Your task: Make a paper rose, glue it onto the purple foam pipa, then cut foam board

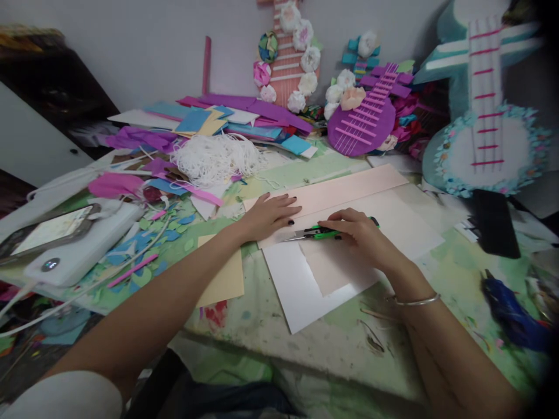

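My left hand (269,214) lies flat with fingers stretched out on a long pale pink paper strip (349,189), pressing its near end down. My right hand (358,233) is closed round a green utility knife (312,234) whose blade points left along the strip's edge. Under the strip lie a white sheet (297,291) and a beige sheet (327,273). A silver bangle (414,301) circles my right wrist.
Coloured paper scraps and a heap of white string (213,157) crowd the left and back. A phone (48,230) rests on a white box at far left. Paper guitars with flowers (362,125) lean against the wall. A blue glue gun (510,314) lies at right.
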Motion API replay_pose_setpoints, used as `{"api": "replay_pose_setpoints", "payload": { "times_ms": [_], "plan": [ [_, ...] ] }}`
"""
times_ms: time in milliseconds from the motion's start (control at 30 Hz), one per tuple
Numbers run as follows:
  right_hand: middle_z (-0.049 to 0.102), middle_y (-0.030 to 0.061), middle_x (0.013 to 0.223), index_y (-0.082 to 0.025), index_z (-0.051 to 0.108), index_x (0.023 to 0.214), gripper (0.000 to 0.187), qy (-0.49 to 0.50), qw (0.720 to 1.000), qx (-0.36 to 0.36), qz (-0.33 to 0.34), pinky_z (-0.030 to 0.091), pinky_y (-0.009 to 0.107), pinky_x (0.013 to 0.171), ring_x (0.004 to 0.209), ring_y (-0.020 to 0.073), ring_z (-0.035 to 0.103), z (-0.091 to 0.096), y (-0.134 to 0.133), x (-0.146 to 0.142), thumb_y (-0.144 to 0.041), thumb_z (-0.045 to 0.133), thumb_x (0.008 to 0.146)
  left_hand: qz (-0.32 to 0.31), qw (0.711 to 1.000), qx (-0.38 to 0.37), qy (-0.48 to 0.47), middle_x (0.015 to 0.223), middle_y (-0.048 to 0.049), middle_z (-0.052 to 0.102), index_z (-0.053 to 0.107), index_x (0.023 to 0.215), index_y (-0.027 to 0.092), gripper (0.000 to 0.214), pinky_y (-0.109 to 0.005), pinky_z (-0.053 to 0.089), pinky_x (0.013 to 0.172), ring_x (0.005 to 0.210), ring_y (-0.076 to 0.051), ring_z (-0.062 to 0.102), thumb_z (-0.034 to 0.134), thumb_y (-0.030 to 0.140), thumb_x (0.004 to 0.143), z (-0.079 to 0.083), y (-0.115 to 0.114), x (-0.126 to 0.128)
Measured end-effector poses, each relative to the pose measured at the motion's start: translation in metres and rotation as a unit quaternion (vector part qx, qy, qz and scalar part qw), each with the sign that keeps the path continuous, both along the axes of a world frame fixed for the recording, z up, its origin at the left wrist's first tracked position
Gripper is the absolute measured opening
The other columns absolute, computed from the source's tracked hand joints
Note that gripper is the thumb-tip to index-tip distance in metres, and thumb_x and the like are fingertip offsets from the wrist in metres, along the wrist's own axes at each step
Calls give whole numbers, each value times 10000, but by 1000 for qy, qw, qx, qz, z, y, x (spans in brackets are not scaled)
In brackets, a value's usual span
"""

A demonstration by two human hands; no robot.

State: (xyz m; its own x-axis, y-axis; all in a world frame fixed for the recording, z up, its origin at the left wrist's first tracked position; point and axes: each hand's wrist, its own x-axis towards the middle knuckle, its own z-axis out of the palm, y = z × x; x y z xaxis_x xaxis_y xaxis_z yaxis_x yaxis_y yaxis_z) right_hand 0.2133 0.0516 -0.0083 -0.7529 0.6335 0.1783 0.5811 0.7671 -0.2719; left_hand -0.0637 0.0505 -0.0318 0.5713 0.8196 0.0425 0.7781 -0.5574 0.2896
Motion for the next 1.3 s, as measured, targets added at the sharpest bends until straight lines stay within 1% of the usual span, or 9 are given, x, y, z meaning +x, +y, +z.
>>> {"api": "replay_pose_setpoints", "payload": {
  "times_ms": [233, 400, 600, 700, 800, 1033, 1300],
  "plan": [
    [623, 114, 1113, -231, 607, 1246, 631, -7, 1000, 1, 10, 435, 402, 780, 952, 253, 553, -1, -5, -10, 47, 393, 722, -1, 1000, 8, -8, 1533, -42, 318, 410, 1398, 301, 430, -549, 194, 1105, 1419, -244, 266, 290, 339, 987, -1, 0, 1],
    [628, 117, 1109, -226, 618, 1233, 616, -3, 1000, 6, 8, 431, 405, 793, 974, 255, 551, -2, -8, -16, 51, 381, 737, -1, 1000, 3, -5, 1531, -43, 322, 415, 1394, 301, 427, -555, 198, 1104, 1418, -246, 269, 291, 339, 987, 1, -1, 1],
    [632, 97, 1080, -254, 641, 1199, 631, 3, 1000, -5, 15, 424, 375, 768, 944, 238, 555, 0, -6, -11, 56, 393, 709, -2, 1000, 6, -4, 1539, -35, 306, 399, 1402, 312, 428, -543, 183, 1113, 1424, -242, 254, 296, 363, 990, -2, 1, 0],
    [635, 96, 1061, -243, 654, 1181, 616, 7, 1000, -6, 13, 423, 365, 744, 914, 232, 565, 3, -4, -6, 43, 402, 697, -3, 1000, 7, -2, 1540, -33, 303, 394, 1404, 312, 427, -545, 192, 1109, 1425, -237, 254, 301, 361, 990, -2, 1, -1],
    [637, 104, 1060, -231, 658, 1180, 602, 10, 1000, 2, 5, 427, 379, 746, 918, 242, 568, 3, -3, -5, 34, 402, 704, -3, 1000, 6, -2, 1540, -36, 302, 397, 1403, 304, 427, -552, 194, 1108, 1426, -239, 250, 299, 347, 990, -1, 0, 0],
    [629, 101, 1111, -254, 606, 1252, 634, 10, 1000, 4, 17, 446, 393, 786, 965, 243, 551, -4, -6, -13, 32, 397, 727, 0, 1000, -1, -8, 1538, -45, 306, 405, 1399, 304, 430, -550, 175, 1115, 1429, -240, 242, 288, 360, 990, 1, -1, 0],
    [629, 96, 1089, -251, 614, 1234, 622, 12, 1000, 13, 20, 430, 403, 801, 977, 244, 544, -5, -11, -20, 45, 393, 733, -2, 1000, 7, -8, 1535, -37, 314, 414, 1394, 306, 425, -544, 183, 1113, 1424, -242, 255, 303, 363, 987, -1, 0, 0]
  ]
}}
